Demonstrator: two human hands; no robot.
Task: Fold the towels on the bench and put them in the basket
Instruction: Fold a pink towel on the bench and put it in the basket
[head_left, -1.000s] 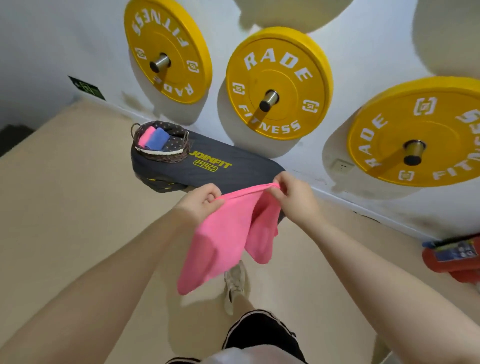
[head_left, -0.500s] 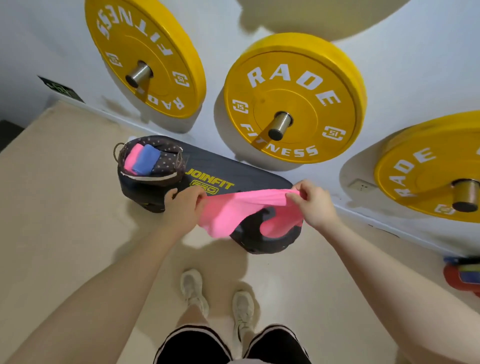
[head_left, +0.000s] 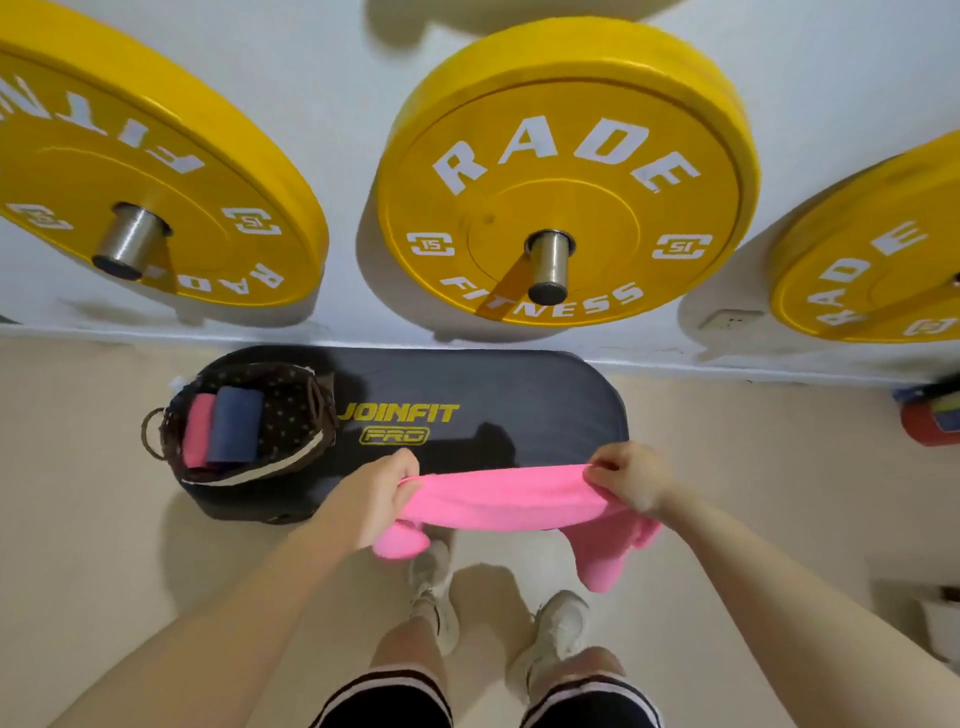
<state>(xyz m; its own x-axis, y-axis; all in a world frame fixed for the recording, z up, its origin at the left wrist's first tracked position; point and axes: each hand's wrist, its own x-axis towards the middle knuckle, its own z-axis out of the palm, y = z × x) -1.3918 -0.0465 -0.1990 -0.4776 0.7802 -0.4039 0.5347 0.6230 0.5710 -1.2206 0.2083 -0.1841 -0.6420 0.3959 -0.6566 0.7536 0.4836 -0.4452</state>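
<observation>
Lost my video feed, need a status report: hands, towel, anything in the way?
Left hand and right hand grip the pink towel, stretched above the bench. Basket holds two folded towels. Nothing in the way.

— Worn on the head, looking forward and steeply down past both forearms to the shoes (head_left: 558, 623) on the floor (head_left: 78, 519).
— Facing which way?
— Toward the wall (head_left: 353, 78), squarely onto the bench (head_left: 483, 395) set along its foot.
— Near?
— Close: bench at arm's reach mid-frame, yellow plates (head_left: 566, 171) looming large across the top, bent by the wide lens.
— Shared with another view?
— Single view only.
</observation>
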